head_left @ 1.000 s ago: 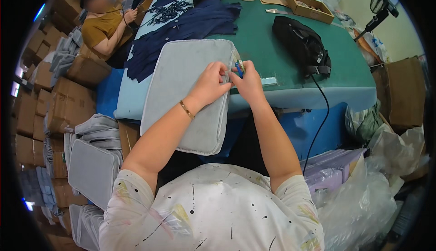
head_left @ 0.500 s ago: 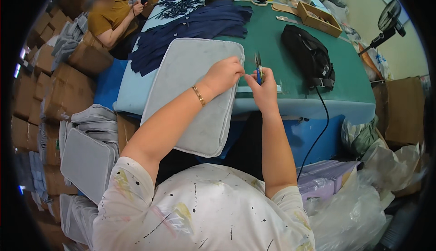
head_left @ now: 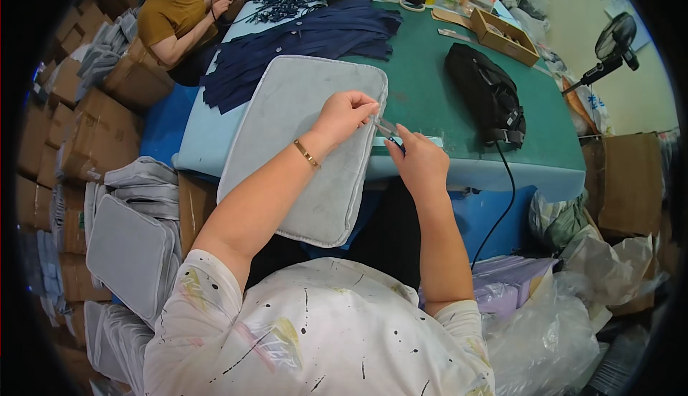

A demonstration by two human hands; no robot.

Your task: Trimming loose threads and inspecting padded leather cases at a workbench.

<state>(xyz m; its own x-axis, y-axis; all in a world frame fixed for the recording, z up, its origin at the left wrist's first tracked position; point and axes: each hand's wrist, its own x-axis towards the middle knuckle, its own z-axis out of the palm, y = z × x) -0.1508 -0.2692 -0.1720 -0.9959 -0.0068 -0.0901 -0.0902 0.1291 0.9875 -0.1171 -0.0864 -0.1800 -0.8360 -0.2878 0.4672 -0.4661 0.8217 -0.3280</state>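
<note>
A grey padded seat cushion [head_left: 294,188] with a piped edge lies slanted from the table's near edge down over my lap. My left hand [head_left: 344,118] rests over its upper right part, fingertips pinched together at the right edge. Whatever is between them, perhaps a thread, is too small to make out. In my right hand [head_left: 424,159], just right of that edge, is a pair of small thread snips [head_left: 388,128]. Their metal blades point toward my left fingertips; my fingers cover most of the handle.
On the table are dark navy fabric strips [head_left: 301,41], a black bag [head_left: 484,91] with a cable hanging down, and a wooden tray [head_left: 505,36]. More grey cushions [head_left: 132,245] are stacked at left. A co-worker [head_left: 172,20] sits far left. Plastic wrapping [head_left: 537,339] lies at right.
The snips have swung from pointing up to pointing left, toward my left fingertips. My right hand has turned and dropped slightly; my left hand has shifted a little left.
</note>
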